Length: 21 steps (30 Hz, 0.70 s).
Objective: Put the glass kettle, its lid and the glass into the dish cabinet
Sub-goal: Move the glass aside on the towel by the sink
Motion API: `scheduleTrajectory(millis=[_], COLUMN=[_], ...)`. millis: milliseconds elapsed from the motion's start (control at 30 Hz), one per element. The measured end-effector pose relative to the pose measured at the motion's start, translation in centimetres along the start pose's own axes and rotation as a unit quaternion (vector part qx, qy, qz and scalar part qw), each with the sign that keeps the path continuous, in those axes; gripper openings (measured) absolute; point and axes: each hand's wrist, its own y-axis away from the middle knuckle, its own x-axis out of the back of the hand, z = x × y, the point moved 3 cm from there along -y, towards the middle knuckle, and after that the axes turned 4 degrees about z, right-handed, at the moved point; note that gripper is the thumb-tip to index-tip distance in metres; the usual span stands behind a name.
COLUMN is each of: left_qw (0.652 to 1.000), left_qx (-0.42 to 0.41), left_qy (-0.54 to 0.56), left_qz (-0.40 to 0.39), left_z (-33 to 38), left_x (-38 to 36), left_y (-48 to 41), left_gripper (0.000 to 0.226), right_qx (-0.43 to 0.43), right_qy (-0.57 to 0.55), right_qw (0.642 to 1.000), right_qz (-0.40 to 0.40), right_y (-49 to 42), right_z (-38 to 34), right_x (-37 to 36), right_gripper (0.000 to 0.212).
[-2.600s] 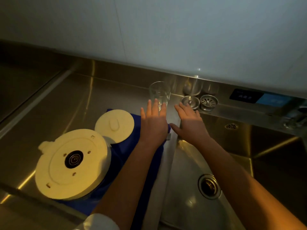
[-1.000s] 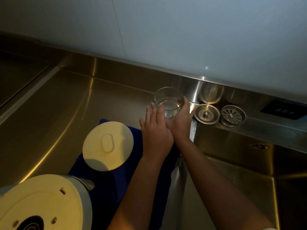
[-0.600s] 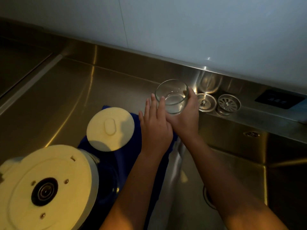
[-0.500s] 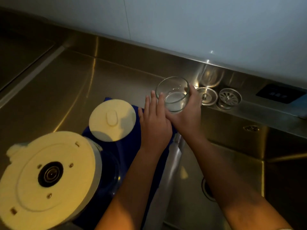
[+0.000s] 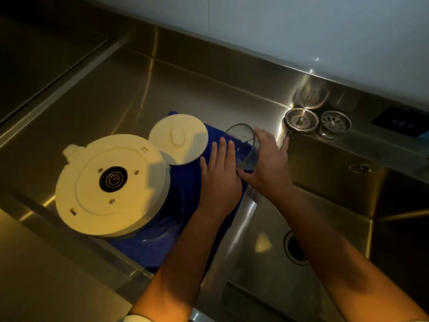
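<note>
The glass kettle (image 5: 111, 184) stands upside down on a blue cloth (image 5: 185, 180), its cream base facing up. Its round cream lid (image 5: 178, 138) lies flat just behind it on the same cloth. My right hand (image 5: 267, 166) grips the clear glass (image 5: 242, 145), tilted with its mouth toward the upper left, over the cloth's far right corner. My left hand (image 5: 220, 173) rests flat on the cloth beside the glass, fingers straight and holding nothing.
The steel counter (image 5: 130, 89) runs left and behind. A sink basin (image 5: 336, 228) with a drain (image 5: 296, 248) lies to the right. A sink stopper (image 5: 301, 119) and a strainer (image 5: 335, 123) sit on the back ledge by a dark control panel (image 5: 401, 122).
My right hand took the glass from the back of the counter, lifted it and brought it down toward the cloth, tilting it. My left hand stayed flat on the cloth.
</note>
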Motion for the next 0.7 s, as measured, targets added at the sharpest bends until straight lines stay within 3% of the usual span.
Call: scheduleTrajectory(millis=[133, 233, 467, 567, 700], left_qw=[0.999, 0.999, 0.989, 0.986, 0.981], left_qx=[-0.024, -0.021, -0.036, -0.024, -0.024], left_qy=[0.018, 0.014, -0.105, -0.133, -0.156], left_qz=[-0.026, -0.034, 0.095, 0.099, 0.111], left_z=[-0.6, -1.2, -1.8, -2.2, -2.7], left_x=[-0.8, -0.9, -0.4, -0.2, -0.3], left_y=[1.5, 1.8, 1.5, 1.3, 1.2], left_gripper=[0.079, 0.079, 0.061, 0.071, 0.069], right_qx=[0.073, 0.096, 0.132, 0.142, 0.152], right_qy=[0.058, 0.066, 0.080, 0.090, 0.086], right_qw=[0.996, 0.993, 0.988, 0.985, 0.984], right_qz=[-0.005, -0.010, -0.018, -0.030, -0.031], right_y=[1.0, 1.2, 1.2, 1.4, 1.9], right_z=[-0.4, -0.8, -1.7, -1.6, -1.1], right_x=[-0.6, -0.9, -1.7, -2.4, -3.0], right_gripper=[0.090, 0.089, 0.085, 0.082, 0.077])
